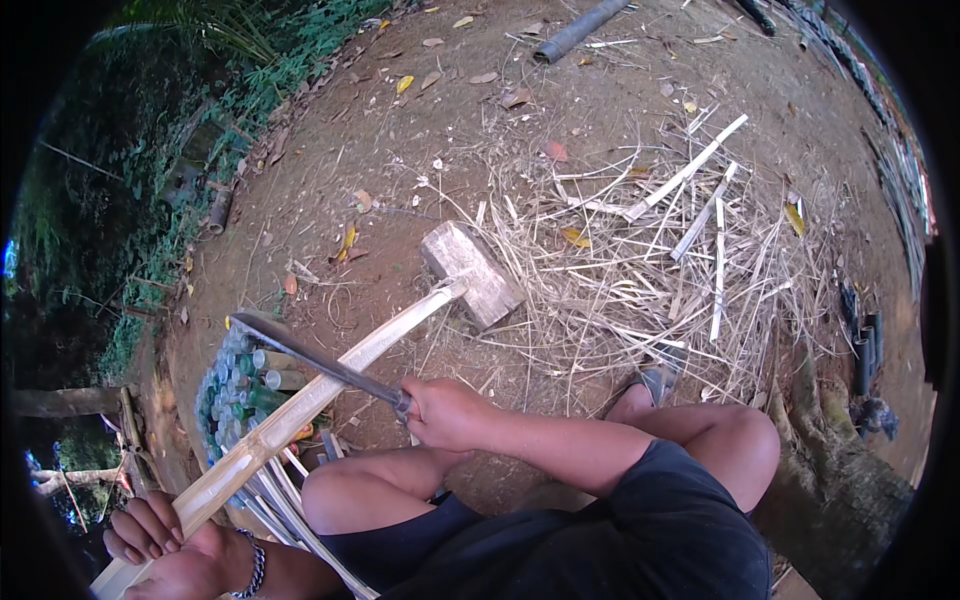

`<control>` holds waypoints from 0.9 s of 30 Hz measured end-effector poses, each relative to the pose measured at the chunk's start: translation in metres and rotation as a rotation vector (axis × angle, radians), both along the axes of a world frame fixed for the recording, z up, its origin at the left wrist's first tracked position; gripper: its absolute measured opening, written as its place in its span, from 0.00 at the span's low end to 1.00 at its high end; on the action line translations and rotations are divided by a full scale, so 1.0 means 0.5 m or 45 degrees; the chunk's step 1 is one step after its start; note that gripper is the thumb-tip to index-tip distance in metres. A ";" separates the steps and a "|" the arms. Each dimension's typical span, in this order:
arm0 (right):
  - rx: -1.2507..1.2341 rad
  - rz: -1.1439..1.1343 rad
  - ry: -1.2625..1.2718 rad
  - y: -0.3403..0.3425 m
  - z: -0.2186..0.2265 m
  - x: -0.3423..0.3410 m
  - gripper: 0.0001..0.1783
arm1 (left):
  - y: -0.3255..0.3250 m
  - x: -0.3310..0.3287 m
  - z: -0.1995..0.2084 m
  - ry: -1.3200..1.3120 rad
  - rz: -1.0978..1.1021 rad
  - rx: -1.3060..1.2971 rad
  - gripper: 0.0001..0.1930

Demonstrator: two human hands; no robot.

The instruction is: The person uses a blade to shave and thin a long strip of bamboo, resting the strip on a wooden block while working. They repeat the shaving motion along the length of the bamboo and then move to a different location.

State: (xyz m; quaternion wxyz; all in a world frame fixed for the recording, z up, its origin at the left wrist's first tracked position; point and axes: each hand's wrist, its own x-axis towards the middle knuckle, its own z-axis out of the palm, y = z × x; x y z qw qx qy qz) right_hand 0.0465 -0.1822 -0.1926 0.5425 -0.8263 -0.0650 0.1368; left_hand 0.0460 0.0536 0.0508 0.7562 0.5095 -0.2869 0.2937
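Note:
A long split bamboo strip (pixel 268 437) runs from the lower left up to a wooden block (pixel 482 284) on the ground, its far end against the block. My left hand (pixel 172 552) has its fingers curled around the strip's near end. In my right hand (pixel 445 413) is the handle of a long-bladed knife (pixel 305 350). The dark blade lies across the strip at about its middle, pointing left; I cannot tell how deep its edge sits. More thin strips (pixel 268 502) lie beside my left leg, partly hidden under my arm.
Bamboo shavings and offcuts (pixel 650 250) cover the dirt right of the block. Plastic bottles (pixel 235 385) are heaped left of my knee. A dark pipe-like length (pixel 580 30) lies at the back. Tree roots (pixel 830 470) rise at right; bushes (pixel 160 180) line the left.

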 end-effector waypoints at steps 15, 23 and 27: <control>-0.194 -0.339 0.188 -0.080 -0.229 0.031 0.13 | -0.041 -0.008 -0.011 -0.033 0.032 -0.044 0.29; -0.164 -0.196 0.039 -0.031 -0.116 0.032 0.15 | -0.012 -0.027 -0.019 -0.037 -0.010 -0.058 0.29; -0.306 -0.520 0.562 -0.111 -0.328 0.041 0.14 | -0.051 -0.002 -0.017 -0.057 0.063 -0.086 0.28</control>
